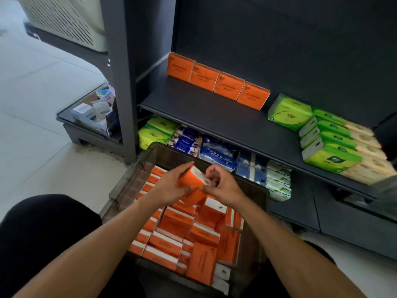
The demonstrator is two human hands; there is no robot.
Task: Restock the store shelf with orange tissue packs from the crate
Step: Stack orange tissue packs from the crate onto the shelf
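**Dark shelf, four packs placed, crate nearly full**

Dark store shelving fills the background, and low in front of it the hands meet over the crate (257,211). Fingers of the left hand (169,188) are clamped around one orange pack (191,179), lifted just above the pile. The right hand (221,186) has its fingers curled at the white end of this pack; whether they pinch it, I cannot tell.

Four orange packs (217,82) stand in a row at the back of the shelf (214,121), beside green packs (330,138). I judge the work is at an early stage: the crate holds many orange packs in loose layers.
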